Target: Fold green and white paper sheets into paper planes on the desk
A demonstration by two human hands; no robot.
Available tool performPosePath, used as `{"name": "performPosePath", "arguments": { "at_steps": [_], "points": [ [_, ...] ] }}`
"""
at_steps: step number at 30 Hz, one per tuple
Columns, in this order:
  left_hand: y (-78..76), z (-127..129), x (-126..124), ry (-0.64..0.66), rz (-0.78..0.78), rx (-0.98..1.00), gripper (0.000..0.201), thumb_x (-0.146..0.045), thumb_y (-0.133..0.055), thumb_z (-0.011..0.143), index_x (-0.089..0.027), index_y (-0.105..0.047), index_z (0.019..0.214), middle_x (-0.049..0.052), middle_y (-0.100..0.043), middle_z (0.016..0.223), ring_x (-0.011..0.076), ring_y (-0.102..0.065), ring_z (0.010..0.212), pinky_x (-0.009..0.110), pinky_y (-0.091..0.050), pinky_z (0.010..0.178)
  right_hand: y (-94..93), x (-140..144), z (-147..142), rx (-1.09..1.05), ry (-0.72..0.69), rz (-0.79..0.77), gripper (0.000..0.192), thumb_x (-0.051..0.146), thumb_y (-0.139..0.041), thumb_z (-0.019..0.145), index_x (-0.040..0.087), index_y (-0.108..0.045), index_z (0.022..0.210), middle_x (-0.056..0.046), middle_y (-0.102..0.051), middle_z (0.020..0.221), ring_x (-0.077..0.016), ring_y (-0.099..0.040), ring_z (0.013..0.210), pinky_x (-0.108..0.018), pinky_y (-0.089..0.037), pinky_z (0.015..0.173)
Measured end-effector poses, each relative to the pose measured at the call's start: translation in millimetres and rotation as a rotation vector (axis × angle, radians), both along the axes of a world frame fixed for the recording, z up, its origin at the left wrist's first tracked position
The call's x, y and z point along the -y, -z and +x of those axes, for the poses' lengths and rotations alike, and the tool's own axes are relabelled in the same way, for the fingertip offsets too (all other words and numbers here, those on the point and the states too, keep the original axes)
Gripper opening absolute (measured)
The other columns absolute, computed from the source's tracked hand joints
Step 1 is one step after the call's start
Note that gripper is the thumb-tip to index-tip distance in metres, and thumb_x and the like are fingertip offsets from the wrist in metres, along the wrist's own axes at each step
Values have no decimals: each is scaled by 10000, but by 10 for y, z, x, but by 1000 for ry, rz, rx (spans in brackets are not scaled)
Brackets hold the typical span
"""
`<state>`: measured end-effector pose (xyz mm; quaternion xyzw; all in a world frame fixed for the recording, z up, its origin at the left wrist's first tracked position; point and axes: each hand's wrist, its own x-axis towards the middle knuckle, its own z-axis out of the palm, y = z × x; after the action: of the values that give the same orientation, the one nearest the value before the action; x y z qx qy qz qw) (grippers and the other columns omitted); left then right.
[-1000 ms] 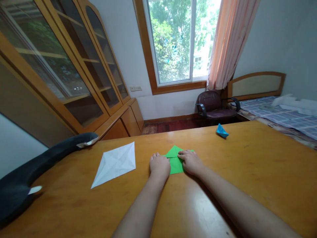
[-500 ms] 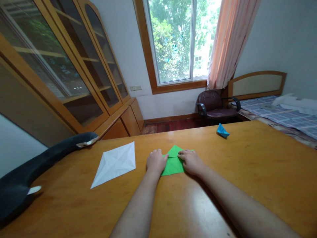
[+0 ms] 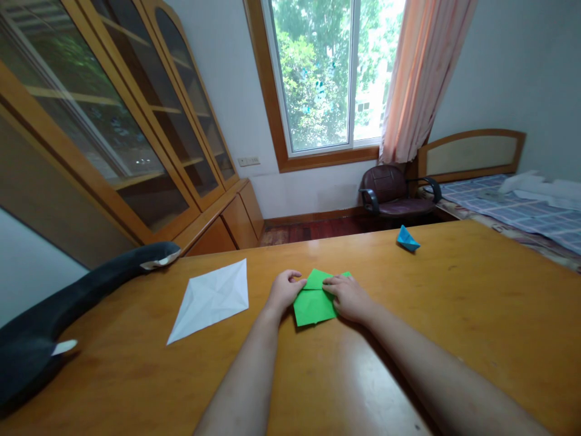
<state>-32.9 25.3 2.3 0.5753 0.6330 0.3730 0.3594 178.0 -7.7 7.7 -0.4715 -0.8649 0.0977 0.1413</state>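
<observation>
Folded green paper (image 3: 315, 307) lies on the tabletop between my hands, a crease running across it and a peaked part at its far side. At its left edge, my left hand (image 3: 285, 289) has curled fingers, with the thumb at the paper's border; the fingertips are partly hidden. My right hand (image 3: 348, 295) holds the right side down, its fingers bent over the crease. A green corner shows beyond the right fingers. To the left lies a creased white sheet of paper (image 3: 213, 300), opened out. A small blue folded paper boat (image 3: 408, 239) sits near the far right edge.
The wooden table (image 3: 476, 315) fills the foreground. A dark curved object (image 3: 91, 290) with white parts lies along its left side. Beyond are a glass-fronted cabinet (image 3: 181, 115), a maroon armchair (image 3: 390, 191) and a bed (image 3: 535, 194).
The green paper has turned slightly and its near edge has come closer to me. My left hand has shifted a little left, its fingers lifting off the top. The right hand stays nearly in place.
</observation>
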Motion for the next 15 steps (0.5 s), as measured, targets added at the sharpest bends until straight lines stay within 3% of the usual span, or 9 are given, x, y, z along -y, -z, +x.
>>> {"name": "performPosePath", "arguments": {
  "at_steps": [3, 6, 11, 15],
  "points": [
    [-50, 60, 30, 13, -22, 396, 380, -448, -744, 660, -132, -636, 840, 18, -632, 713, 129, -573, 630, 233, -446, 600, -11, 8, -16, -12, -15, -23, 422, 121, -435, 806, 227, -701, 1116, -55, -623, 1291, -237, -541, 1139, -362, -348, 939],
    [-115, 115, 84, 14, -80, 644, 428, -530, -699, 699, -147, -612, 868, 16, -642, 765, 106, -570, 604, 232, -465, 598, -25, 12, -29, -22, -43, -31, 420, 120, -439, 808, 232, -702, 1116, -56, -626, 1288, -230, -544, 1147, -360, -341, 950],
    [-179, 86, 130, 32, -182, 692, 472, -581, -643, 760, -152, -607, 955, 59, -678, 861, 113, -602, 606, 239, -470, 579, -37, 13, -29, -3, -86, -39, 408, 122, -445, 824, 238, -702, 1119, -64, -624, 1286, -222, -544, 1145, -361, -334, 942],
    [-156, -25, 112, 66, -248, 683, 464, -516, -730, 699, -137, -624, 945, 58, -680, 824, 132, -615, 625, 259, -482, 604, -37, 20, -29, 23, -79, -35, 411, 140, -460, 828, 254, -688, 1150, -65, -612, 1297, -238, -526, 1148, -384, -327, 944]
  ]
}}
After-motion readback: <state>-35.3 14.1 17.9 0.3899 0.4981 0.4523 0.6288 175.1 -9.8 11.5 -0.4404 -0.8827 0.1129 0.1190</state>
